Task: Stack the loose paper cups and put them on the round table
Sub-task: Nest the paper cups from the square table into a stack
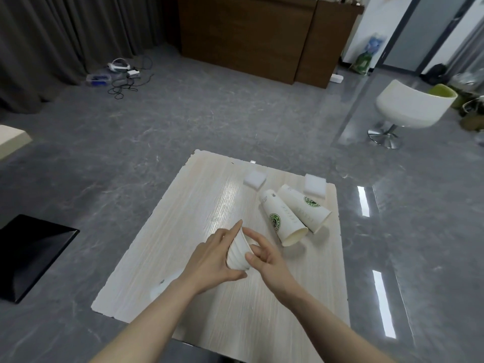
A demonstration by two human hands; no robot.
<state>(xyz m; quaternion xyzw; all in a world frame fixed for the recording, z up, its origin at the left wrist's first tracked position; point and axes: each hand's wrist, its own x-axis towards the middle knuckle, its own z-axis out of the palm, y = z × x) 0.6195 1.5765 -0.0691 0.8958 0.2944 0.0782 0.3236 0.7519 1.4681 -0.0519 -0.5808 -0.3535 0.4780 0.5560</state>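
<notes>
A ribbed white paper cup (237, 254) sits between both my hands above the light wooden table (183, 231). My left hand (212, 260) grips it from the left, thumb under its rim. My right hand (262, 254) pinches it from the right with curled fingers. Two taller white cups with green logos lie on their sides to the right: one (282, 218) nearer me, the other (305, 206) touching it behind, both mouths pointing toward me and right. No round table is in view.
Two white foam blocks (254, 179) (315, 185) lie near the table's far edge. A white swivel chair (411, 107) stands at the right, a black slab (28, 254) on the floor left, cables and gear (120, 74) by the curtain, a brown cabinet (251, 35) behind.
</notes>
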